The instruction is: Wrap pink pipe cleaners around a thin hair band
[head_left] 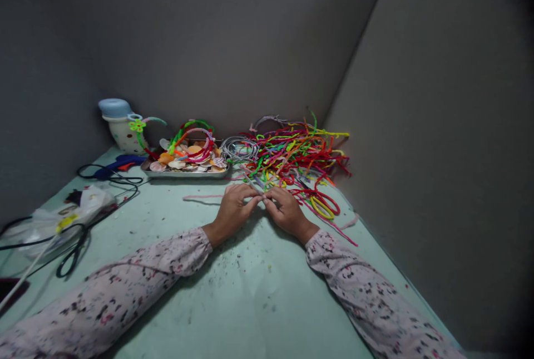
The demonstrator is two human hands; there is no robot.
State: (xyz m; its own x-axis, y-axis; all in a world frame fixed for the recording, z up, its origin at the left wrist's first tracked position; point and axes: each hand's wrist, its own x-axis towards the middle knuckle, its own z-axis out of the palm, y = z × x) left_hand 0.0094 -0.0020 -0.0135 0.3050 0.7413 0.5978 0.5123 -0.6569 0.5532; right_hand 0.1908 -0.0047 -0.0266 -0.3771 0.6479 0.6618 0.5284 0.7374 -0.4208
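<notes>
Close together in the middle of the table, my left hand (234, 208) and my right hand (287, 211) pinch with thumbs and fingertips meeting. Between them is a thin pale pipe cleaner (251, 182), its strands sticking up beyond the fingers; the part at the fingertips is mostly hidden. A pink pipe cleaner (202, 197) lies flat to the left, passing behind my left hand. Just beyond my hands is a tangled heap of colourful pipe cleaners (298, 150), with red and yellow loops (323, 206) beside my right hand.
Behind to the left stands a metal tray (187, 174) of shells with pipe-cleaner-wrapped headbands on top. A coil of grey bands (240, 148) sits beside it. A blue-lidded cup (119, 125), black cables (120, 179) and a plastic bag (89, 206) are at left. Grey partitions (438, 125) border the table.
</notes>
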